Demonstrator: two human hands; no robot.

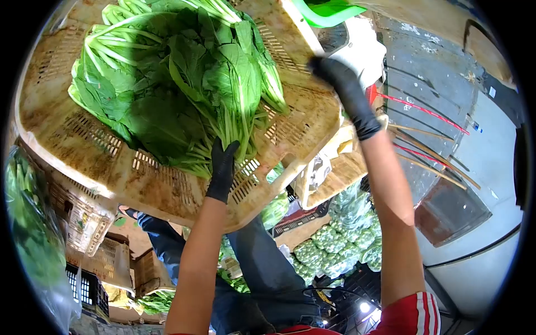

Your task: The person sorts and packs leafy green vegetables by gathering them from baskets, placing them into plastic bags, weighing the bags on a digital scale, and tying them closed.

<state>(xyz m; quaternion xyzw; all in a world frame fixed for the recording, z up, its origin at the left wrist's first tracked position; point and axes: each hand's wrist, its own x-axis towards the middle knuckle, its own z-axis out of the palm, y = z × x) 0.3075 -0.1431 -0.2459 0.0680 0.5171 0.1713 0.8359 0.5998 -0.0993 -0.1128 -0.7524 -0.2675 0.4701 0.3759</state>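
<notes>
A pile of leafy greens lies in a stained, cream plastic crate with slotted walls. My left hand, in a black glove, is closed around the stem ends of a bunch of leafy greens at the pile's near side. The leaves of that bunch point away from me. My right hand, also in a black glove, is raised at the crate's right edge, apart from the greens. Motion smears its fingers, so their position is unclear.
A bright green plastic basin stands beyond the crate. Clear bags of green vegetables sit below on the right. Wooden sticks and a red rod are at the right. A bagged bundle of greens is at far left.
</notes>
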